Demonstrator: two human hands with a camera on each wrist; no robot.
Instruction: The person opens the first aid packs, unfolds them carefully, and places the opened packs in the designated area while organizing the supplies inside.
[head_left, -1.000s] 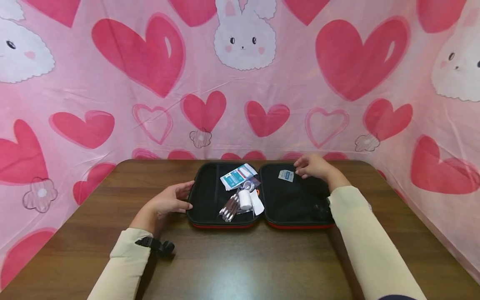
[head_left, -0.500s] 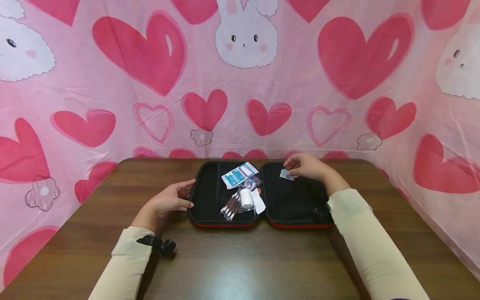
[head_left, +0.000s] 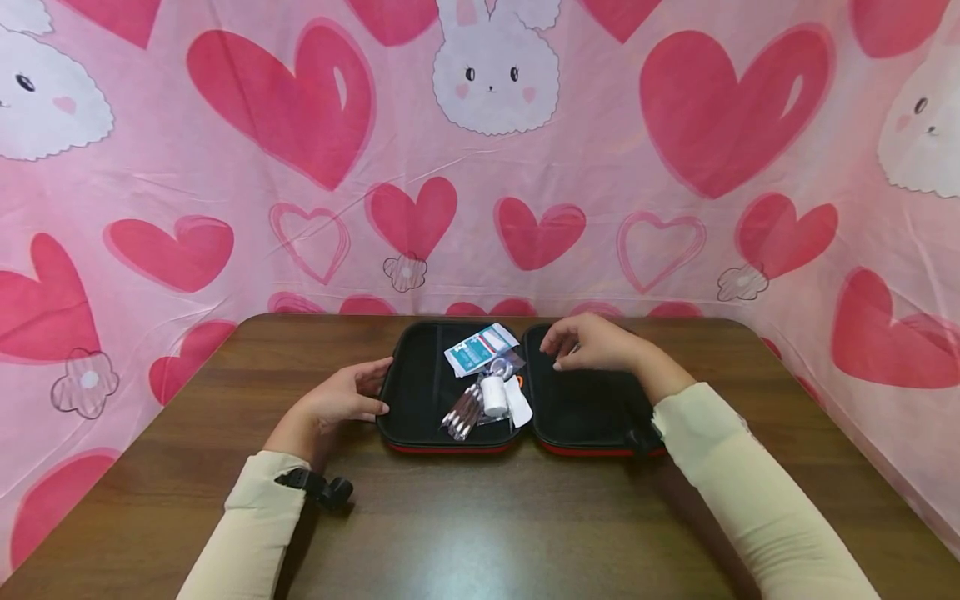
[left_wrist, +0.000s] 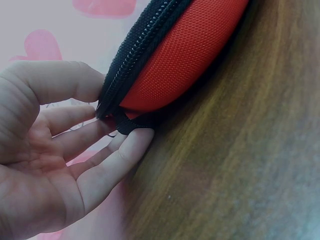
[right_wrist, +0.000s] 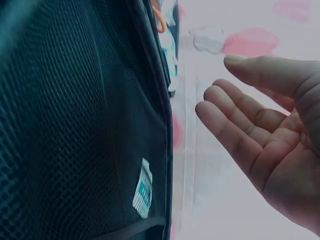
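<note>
A black case with a red shell lies unfolded, its left half (head_left: 408,387) and right half (head_left: 585,408) side by side. My left hand (head_left: 345,396) touches the left rim; thumb and fingers meet the zipper edge (left_wrist: 140,47) and a small black loop (left_wrist: 127,124) in the left wrist view. Over the right half hovers my right hand (head_left: 596,343), fingers loosely bent and nothing in them. Behind that half's mesh (right_wrist: 60,125) shows a small white-and-blue packet (right_wrist: 143,190), which the hand hides in the head view.
The left half bears a blue-and-white packet (head_left: 480,350), a white roll (head_left: 493,397), a bundle of brown-stemmed swabs (head_left: 462,413) and a white flat piece (head_left: 519,405) beside an orange part. A brown wooden table (head_left: 450,517) backs onto a pink heart-print cloth (head_left: 540,167).
My right hand has moved left over the right half, from beside the small packet to in front of it, covering it in the head view. The left hand stays at the rim.
</note>
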